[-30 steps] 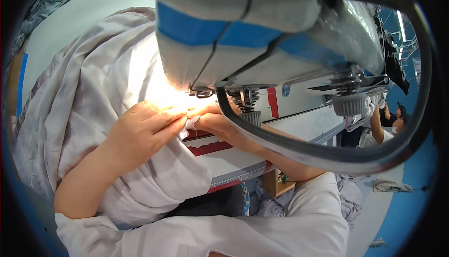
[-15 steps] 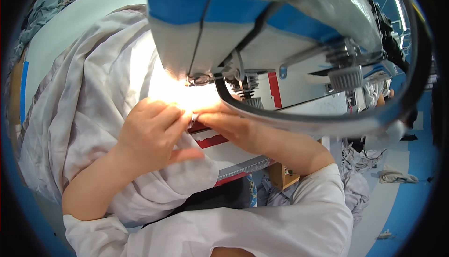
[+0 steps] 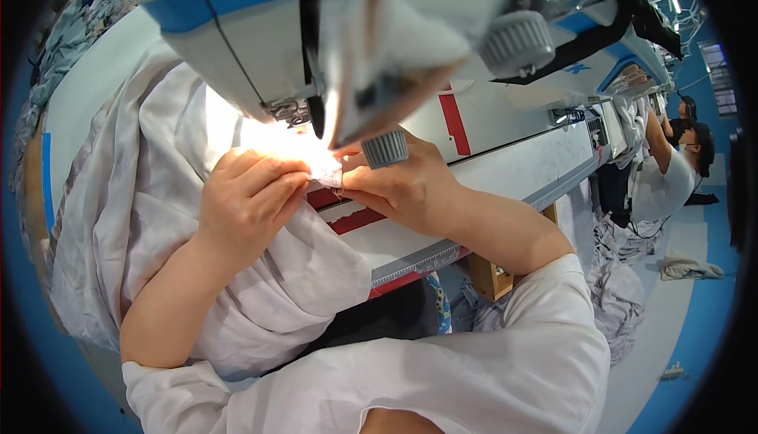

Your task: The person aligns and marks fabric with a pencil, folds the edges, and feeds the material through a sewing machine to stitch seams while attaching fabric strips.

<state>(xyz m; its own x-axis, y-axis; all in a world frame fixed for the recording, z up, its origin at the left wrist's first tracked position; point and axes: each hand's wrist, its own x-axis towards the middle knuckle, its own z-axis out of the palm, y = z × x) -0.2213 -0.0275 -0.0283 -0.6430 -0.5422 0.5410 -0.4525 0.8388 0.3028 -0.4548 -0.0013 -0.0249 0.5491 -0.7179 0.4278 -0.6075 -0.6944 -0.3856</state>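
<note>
- Clearly both hands meet under the sewing machine (image 3: 332,31), right where its lamp throws a bright patch, so that the work sits in the light and close to the needle area at 12 o'clock from the knuckles.
- Left hand (image 3: 249,205): its fingers are curled and pinched shut on the edge of the white fabric (image 3: 126,221), pressing it flat toward the bright spot; this looks like a hold meant to keep the cloth taut and steady.
- Right hand (image 3: 403,189): its fingers are closed too, nipping a small white piece of cloth (image 3: 325,170) that sits between the two hands; the thumb side faces 9 o'clock, toward the left hand, so the two grips oppose each other across the piece.
- That small piece lies on the desk (image 3: 505,173) at the machine's foot, touching both sets of fingertips. Its long axis seems to run roughly from 10 o'clock to 4 o'clock, though glare hides its far end, so I cannot tell exactly where it stops.
- Most of the white fabric is bunched to the left at 9 o'clock and spills off the desk edge into the lap at 6 o'clock, likely left slack so it does not drag on the pinched part.
- Red tape strips (image 3: 357,219) lie on the desk just below the right hand, at 7 o'clock from it.
- Another person (image 3: 671,169) works well apart at 3 o'clock, with more pale cloth (image 3: 616,308) heaped on the floor nearby.
</note>
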